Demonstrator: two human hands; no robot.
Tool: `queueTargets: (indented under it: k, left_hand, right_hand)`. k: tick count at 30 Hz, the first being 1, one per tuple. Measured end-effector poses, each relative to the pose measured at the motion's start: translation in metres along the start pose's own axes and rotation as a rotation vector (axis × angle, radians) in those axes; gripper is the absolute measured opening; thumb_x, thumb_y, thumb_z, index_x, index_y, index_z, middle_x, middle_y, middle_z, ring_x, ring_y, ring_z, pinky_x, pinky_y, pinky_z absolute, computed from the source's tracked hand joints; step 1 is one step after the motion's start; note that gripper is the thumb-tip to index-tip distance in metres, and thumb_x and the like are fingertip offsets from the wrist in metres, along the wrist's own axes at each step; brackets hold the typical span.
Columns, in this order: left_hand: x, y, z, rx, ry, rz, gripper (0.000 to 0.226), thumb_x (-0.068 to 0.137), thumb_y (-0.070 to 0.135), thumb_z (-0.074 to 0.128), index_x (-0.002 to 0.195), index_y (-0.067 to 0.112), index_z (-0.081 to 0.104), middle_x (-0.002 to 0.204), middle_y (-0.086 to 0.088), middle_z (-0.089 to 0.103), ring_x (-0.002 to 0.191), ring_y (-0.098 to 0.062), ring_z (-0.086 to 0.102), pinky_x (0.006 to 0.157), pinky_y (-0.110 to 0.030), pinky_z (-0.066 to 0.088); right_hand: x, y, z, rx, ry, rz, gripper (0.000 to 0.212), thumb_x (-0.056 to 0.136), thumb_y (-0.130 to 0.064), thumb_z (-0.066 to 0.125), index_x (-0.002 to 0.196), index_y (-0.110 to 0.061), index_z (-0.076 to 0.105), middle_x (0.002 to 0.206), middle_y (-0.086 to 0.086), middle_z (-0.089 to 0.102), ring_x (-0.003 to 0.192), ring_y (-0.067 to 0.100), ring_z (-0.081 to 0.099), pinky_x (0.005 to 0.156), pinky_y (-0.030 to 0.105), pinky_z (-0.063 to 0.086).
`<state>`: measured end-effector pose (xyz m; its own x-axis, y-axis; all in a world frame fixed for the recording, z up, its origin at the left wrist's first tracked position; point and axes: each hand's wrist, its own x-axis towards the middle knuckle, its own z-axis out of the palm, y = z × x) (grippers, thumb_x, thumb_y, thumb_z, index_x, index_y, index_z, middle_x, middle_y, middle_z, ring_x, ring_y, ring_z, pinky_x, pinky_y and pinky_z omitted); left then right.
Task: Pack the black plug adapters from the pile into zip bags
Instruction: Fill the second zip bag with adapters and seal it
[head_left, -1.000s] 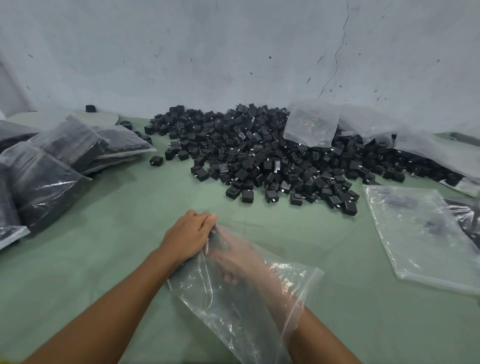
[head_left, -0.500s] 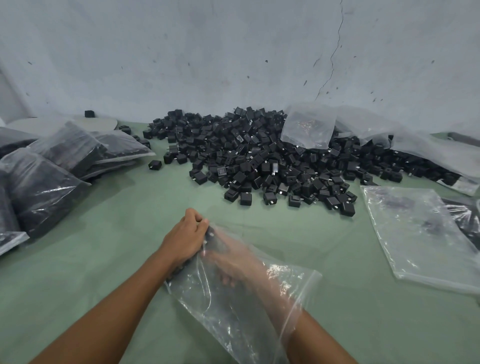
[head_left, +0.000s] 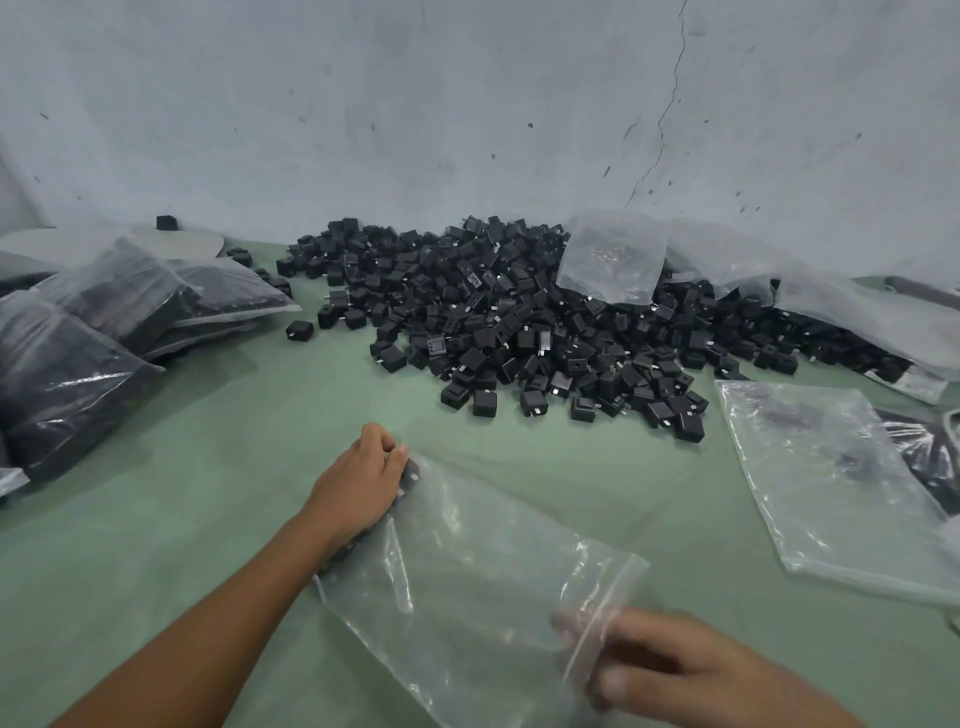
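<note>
A clear zip bag (head_left: 467, 582) lies on the green table in front of me. My left hand (head_left: 358, 486) grips its far left corner, where a few black plug adapters (head_left: 410, 474) show through the plastic. My right hand (head_left: 670, 670), blurred, is at the bag's open zip edge on the near right. Its fingertips sit just inside the mouth and the thumb is under the edge, pinching it. The large pile of black adapters (head_left: 519, 332) lies beyond the bag against the wall.
Several filled bags (head_left: 78, 353) are stacked at the left. An empty clear bag (head_left: 831, 483) lies flat at the right, and another (head_left: 613, 260) rests on the pile. More plastic (head_left: 857, 317) covers the pile's right end. A cracked grey wall stands behind.
My right hand has drawn back out of the bag, from deep inside near the left hand to the bag's mouth. The left hand kept its hold on the far corner.
</note>
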<state>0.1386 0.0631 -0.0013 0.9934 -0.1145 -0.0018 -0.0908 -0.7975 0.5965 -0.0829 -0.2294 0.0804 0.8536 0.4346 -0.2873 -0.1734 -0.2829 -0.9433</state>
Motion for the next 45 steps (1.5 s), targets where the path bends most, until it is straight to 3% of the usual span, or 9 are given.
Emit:
queueTargets:
  k: [3,8,14,21,24,29,36,41,45]
  left_hand:
    - [0.001,-0.001,0.001,0.013,0.013,0.011,0.02,0.104,0.047,0.033,0.092,0.031,0.037,0.081,0.01,0.065,0.076,-0.009,0.061,0.061,-0.032,0.04]
    - [0.002,-0.004,0.003,0.03,0.021,0.026,0.021,0.104,0.047,0.032,0.092,0.031,0.039,0.081,0.011,0.063,0.077,-0.008,0.059,0.062,-0.032,0.039]
    - [0.001,-0.005,0.004,0.017,0.024,0.041,0.022,0.104,0.047,0.032,0.092,0.031,0.042,0.083,0.012,0.066,0.078,-0.008,0.061,0.072,-0.036,0.048]
    - [0.002,-0.005,0.004,0.042,0.034,0.045,0.023,0.104,0.047,0.032,0.094,0.031,0.044,0.085,0.01,0.065,0.082,-0.011,0.061,0.067,-0.035,0.042]
    - [0.001,-0.005,0.003,0.037,0.029,0.036,0.023,0.104,0.047,0.031,0.094,0.032,0.045,0.085,0.01,0.065,0.081,-0.009,0.061,0.067,-0.034,0.042]
    - [0.003,-0.004,0.001,0.044,0.032,0.026,0.022,0.104,0.047,0.032,0.095,0.031,0.045,0.084,0.013,0.063,0.08,-0.009,0.059,0.067,-0.034,0.039]
    - [0.004,-0.003,0.003,0.042,0.027,0.028,0.022,0.104,0.045,0.033,0.095,0.031,0.046,0.082,0.016,0.061,0.078,-0.01,0.059,0.069,-0.036,0.042]
    - [0.003,-0.004,0.002,0.042,0.002,0.03,0.022,0.105,0.045,0.031,0.098,0.03,0.046,0.084,0.012,0.062,0.08,-0.012,0.059,0.071,-0.036,0.043]
    - [0.004,-0.002,0.003,0.048,-0.008,0.025,0.023,0.105,0.045,0.032,0.096,0.03,0.046,0.082,0.006,0.065,0.075,-0.016,0.061,0.066,-0.035,0.04]
  right_hand:
    - [-0.02,-0.017,-0.041,0.021,0.079,-0.077,0.033,0.09,-0.034,0.073,0.114,-0.012,0.072,0.098,0.016,0.073,0.087,0.024,0.071,0.076,0.032,0.056]
    - [0.096,-0.029,-0.089,-0.313,0.644,-0.158,0.02,0.095,-0.019,0.065,0.102,-0.036,0.074,0.095,-0.004,0.071,0.079,0.013,0.066,0.066,0.026,0.055]
    - [0.238,0.0,-0.111,-0.922,0.563,0.128,0.049,0.095,-0.028,0.058,0.142,-0.029,0.048,0.139,0.01,0.042,0.128,0.034,0.046,0.105,0.041,0.042]
    - [0.262,0.017,-0.115,-0.946,0.653,0.096,0.026,0.096,-0.017,0.055,0.117,-0.012,0.04,0.116,0.014,0.047,0.102,0.039,0.055,0.083,0.042,0.045]
    - [0.242,0.008,-0.118,-0.717,0.705,0.102,0.029,0.1,-0.024,0.045,0.127,-0.013,0.044,0.114,0.009,0.053,0.105,0.033,0.055,0.085,0.038,0.043]
    - [0.143,-0.009,-0.108,0.256,0.827,-0.046,0.027,0.1,-0.013,0.041,0.101,-0.009,0.068,0.103,0.017,0.063,0.075,0.021,0.063,0.07,0.034,0.059]
    - [-0.03,0.027,-0.016,0.632,0.63,0.03,0.026,0.087,-0.023,0.055,0.101,-0.01,0.073,0.091,0.028,0.066,0.054,0.025,0.054,0.041,0.029,0.045]
    - [-0.022,0.029,0.043,0.794,0.341,0.101,0.038,0.082,-0.005,0.055,0.116,-0.005,0.073,0.109,0.03,0.069,0.085,0.04,0.07,0.068,0.037,0.06]
    - [0.034,0.024,0.059,0.898,0.401,0.069,0.036,0.09,0.007,0.054,0.123,-0.002,0.067,0.118,0.018,0.071,0.104,0.036,0.07,0.081,0.037,0.061]
